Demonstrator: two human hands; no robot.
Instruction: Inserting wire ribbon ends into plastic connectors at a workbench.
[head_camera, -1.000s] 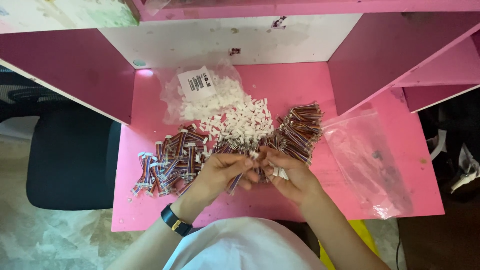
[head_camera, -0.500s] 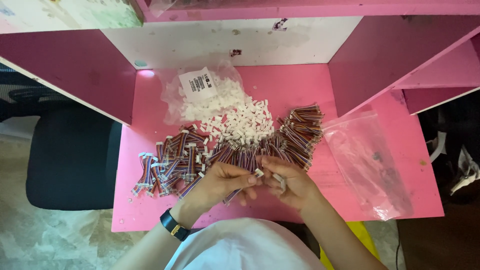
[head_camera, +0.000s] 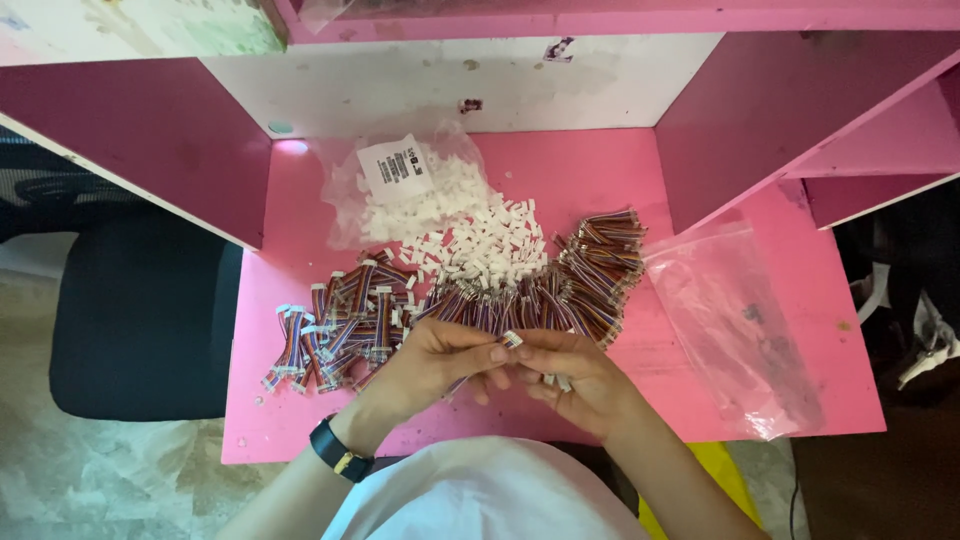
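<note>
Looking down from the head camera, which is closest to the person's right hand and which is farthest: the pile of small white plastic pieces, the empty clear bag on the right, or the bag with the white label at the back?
From the right hand:
1. Pile of small white plastic pieces, just ahead of the hands, mid-desk.
2. Empty clear bag, lying flat to the right.
3. Bag with the white label, at the back left, by the white wall.

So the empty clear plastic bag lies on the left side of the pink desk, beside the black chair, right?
Not quite. The head view shows the empty clear plastic bag on the right side of the pink desk, away from the black chair, which stands to the left.
</note>
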